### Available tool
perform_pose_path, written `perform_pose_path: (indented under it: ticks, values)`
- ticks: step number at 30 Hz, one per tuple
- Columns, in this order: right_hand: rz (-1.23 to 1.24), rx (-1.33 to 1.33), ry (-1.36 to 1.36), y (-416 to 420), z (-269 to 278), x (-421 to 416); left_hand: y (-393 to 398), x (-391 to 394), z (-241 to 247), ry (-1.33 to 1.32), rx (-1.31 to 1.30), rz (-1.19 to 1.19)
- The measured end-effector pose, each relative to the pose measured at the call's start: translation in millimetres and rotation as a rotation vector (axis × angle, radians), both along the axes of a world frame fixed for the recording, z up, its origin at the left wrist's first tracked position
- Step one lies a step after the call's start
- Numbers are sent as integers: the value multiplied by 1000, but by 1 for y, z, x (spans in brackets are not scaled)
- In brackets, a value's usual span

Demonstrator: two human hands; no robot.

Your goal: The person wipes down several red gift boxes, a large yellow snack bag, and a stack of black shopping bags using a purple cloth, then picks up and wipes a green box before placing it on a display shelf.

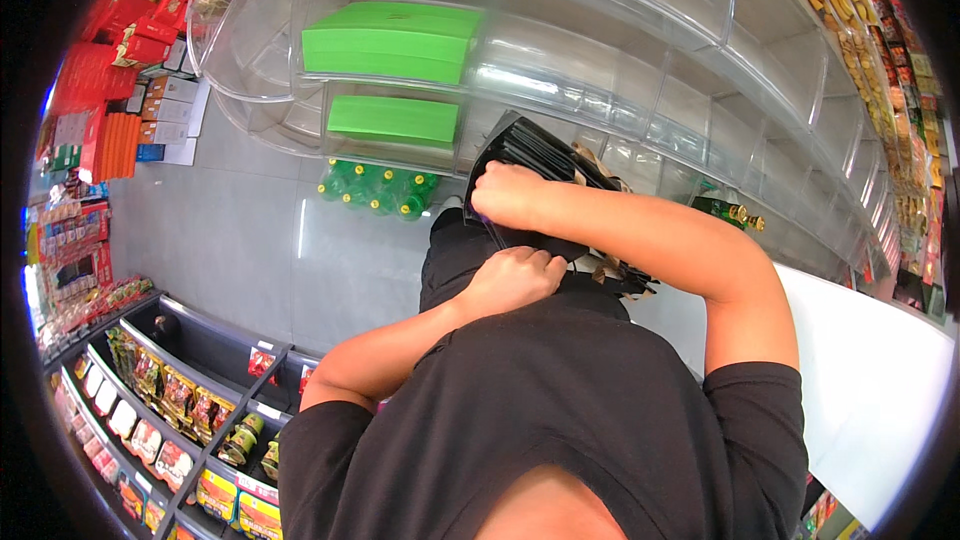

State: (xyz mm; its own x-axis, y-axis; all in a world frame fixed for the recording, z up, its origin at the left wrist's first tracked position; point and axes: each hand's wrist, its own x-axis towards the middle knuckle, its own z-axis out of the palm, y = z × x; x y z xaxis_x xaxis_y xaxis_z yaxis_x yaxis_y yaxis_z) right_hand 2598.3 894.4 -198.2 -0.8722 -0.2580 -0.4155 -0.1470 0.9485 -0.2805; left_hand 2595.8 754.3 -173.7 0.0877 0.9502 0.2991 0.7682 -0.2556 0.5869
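Note:
A dark bundle of thin, stacked black pieces (536,141), with pale tan bits along its edge, stands close before my body. My right hand (510,195) is curled in a fist at its near left end and grips it. Just below, my left hand (517,274) has its fingers bent beside thin dark strands that run up to the bundle. Whether it holds them I cannot tell, since the fingertips are hidden.
Clear plastic display bins (570,79) rise ahead, two with green boxes (394,41). Green bottles (379,187) stand on the grey floor (225,240). A shelf of packaged food (176,397) lies left, a white surface (862,382) right. More green bottles (724,210) stand below the bins.

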Motion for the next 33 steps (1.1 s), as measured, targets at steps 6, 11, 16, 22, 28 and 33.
perform_pose_path:
  ticks: [6, 11, 16, 22, 28, 33]
  values:
    - [16, 42, -474, 5, 36, 31, -8, -5, 9, -54, -168, -40]
    - [-70, 17, -631, 12, 83, 42, -7, -6, 11, -94, -176, -79]
    - [-10, -443, -829, 57, 136, 36, -6, -6, 13, -41, -179, -43]
    - [-656, -694, -337, 126, 181, 68, -5, -5, 7, -73, -29, -62]
    - [-761, -633, 111, 80, 115, 60, -3, -7, 11, -27, 28, -127]
    - [-491, -664, -98, 38, 50, 74, -1, -11, 18, 7, -7, -151]
